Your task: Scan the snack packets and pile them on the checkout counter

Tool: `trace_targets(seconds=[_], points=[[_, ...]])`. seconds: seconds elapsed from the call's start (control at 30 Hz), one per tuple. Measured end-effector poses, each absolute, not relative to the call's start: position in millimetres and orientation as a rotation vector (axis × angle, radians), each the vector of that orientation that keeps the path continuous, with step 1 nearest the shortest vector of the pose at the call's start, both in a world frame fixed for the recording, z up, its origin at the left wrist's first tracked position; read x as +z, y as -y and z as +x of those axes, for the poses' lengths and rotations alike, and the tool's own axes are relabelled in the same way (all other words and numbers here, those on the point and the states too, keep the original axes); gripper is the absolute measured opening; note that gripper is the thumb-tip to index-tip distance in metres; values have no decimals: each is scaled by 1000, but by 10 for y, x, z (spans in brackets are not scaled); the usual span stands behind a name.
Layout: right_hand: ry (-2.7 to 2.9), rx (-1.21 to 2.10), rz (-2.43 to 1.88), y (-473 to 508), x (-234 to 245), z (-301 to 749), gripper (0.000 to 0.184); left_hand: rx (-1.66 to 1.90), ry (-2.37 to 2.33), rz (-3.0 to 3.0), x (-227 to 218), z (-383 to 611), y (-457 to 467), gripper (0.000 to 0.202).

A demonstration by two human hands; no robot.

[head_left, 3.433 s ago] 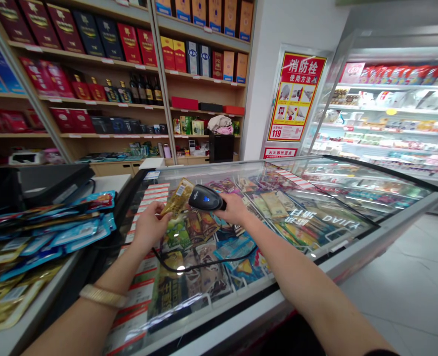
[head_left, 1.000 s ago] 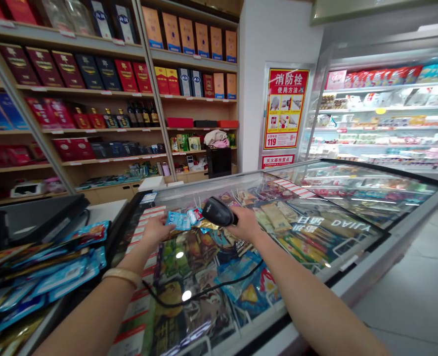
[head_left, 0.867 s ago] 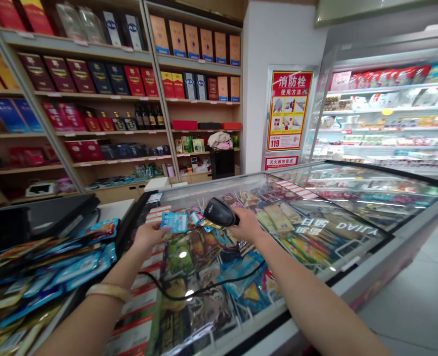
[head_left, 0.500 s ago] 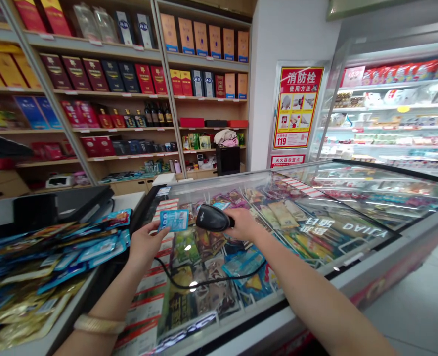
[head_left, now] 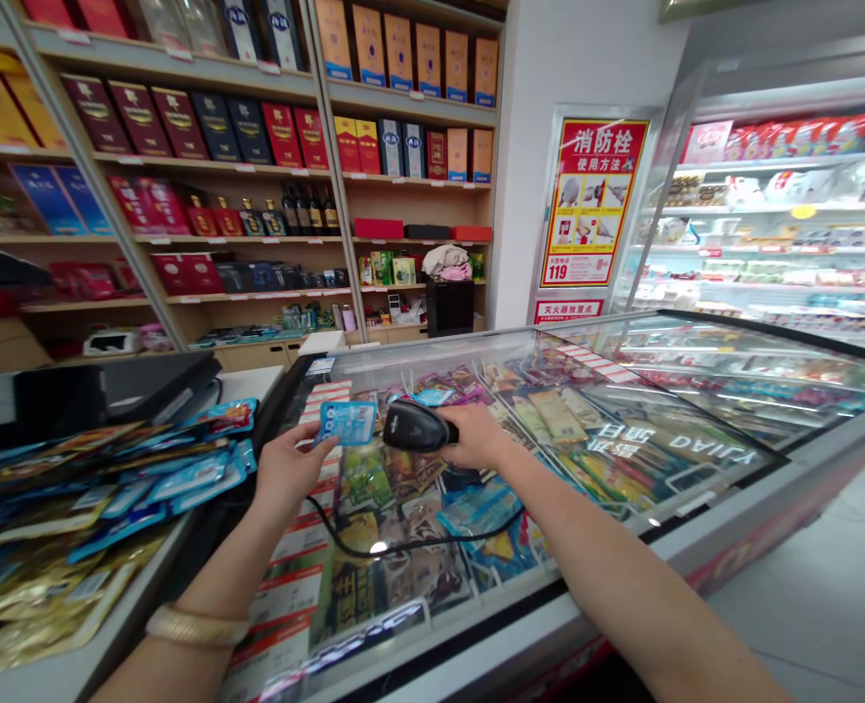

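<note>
Between thumb and fingers, my left hand [head_left: 297, 464] pinches a small blue packet [head_left: 349, 424] by its left end. My right hand [head_left: 480, 436] is wrapped round the handle of a black barcode scanner [head_left: 412, 426]. The scanner's head points left, close to the packet's right edge but apart from it. Its black cord [head_left: 403, 549] loops below over the glass top of a chest freezer [head_left: 696, 444]. Both hands are above that glass, through which several ice cream packs [head_left: 556, 418] show. A gold-coloured bracelet [head_left: 196, 625] circles my left wrist.
On the counter [head_left: 253, 381] at left lies a heap of blue and gold snack packets [head_left: 132, 498]. A black device [head_left: 140, 381] stands behind them. Shelves of boxed bottles [head_left: 278, 132] line the back wall, and a lit refrigerated case [head_left: 784, 215] is at right.
The view has shifted slightly. The packet and scanner sit a little higher in the picture and slightly closer together. Both hands keep their hold.
</note>
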State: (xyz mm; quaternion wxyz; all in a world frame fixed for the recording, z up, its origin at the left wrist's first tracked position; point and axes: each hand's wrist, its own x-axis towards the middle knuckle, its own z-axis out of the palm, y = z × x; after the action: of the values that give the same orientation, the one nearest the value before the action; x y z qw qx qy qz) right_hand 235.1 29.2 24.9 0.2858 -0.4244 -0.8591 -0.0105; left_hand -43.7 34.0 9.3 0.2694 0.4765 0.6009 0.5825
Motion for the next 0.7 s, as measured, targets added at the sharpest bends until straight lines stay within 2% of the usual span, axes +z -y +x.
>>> trace_targets(seconds=[0.7], points=[[2261, 27, -1100, -310, 212, 2370, 29, 1525, -1637, 1344, 109, -407, -303, 43]])
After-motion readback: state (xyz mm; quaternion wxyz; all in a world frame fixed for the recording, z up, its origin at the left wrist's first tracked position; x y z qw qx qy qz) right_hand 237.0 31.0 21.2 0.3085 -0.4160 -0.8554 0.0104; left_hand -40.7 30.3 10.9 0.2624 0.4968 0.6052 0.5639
